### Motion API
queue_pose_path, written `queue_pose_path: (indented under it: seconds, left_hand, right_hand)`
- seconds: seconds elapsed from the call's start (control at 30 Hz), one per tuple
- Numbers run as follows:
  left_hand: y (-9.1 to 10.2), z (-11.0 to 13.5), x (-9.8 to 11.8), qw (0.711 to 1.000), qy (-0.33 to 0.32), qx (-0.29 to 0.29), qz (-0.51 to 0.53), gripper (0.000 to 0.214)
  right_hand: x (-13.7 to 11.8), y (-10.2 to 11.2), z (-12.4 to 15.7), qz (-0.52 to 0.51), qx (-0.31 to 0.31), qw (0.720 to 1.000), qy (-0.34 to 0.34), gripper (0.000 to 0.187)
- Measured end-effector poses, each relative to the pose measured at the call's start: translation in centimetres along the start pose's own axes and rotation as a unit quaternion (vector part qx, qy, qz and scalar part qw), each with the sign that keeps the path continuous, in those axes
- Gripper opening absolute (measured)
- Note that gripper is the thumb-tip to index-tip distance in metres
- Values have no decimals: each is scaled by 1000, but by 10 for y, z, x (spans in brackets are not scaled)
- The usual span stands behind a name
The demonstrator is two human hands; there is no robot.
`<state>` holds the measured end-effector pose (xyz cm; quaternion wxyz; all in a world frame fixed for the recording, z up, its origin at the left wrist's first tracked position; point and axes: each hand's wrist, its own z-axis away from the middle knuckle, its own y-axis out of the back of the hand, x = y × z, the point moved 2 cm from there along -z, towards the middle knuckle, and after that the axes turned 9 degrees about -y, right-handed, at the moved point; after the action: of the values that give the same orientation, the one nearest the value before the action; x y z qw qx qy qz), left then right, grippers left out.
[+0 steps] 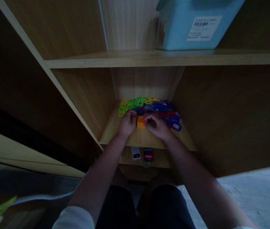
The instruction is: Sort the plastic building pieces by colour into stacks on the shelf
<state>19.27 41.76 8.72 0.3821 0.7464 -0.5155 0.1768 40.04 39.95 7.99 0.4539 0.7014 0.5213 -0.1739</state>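
A small orange cube of toothed interlocking plastic pieces (141, 122) is between my two hands, just above the front of the middle shelf. My left hand (128, 122) is closed at its left side, fingers curled behind it. From the right, my right hand (156, 125) pinches its edge with thumb and forefinger. Behind the hands lies a spread of similar toothed pieces: green and yellow pieces (135, 102) at the left, blue and red pieces (165, 108) at the right. My fingers partly hide the cube's sides and the nearest blue pieces.
Wooden cabinet walls enclose the shelf (116, 133) on both sides. Overhead, a light blue plastic bin (180, 28) stands on the upper shelf (130, 58). On a lower ledge lie a white power bank (135, 152) and a phone (148, 154), joined by a cable.
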Motion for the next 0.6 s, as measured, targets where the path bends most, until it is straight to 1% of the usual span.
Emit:
queue_pose_path:
  seconds: [0.3,0.6]
  left_hand:
    - [-1,0,-1,1000,4,-3,8,19]
    - [-2,1,-5,1000,-2,-1,9,19]
  right_hand:
    - [-1,3,-1,10,12,1000,-2,13]
    - [3,8,-2,37,101,994,-27,22]
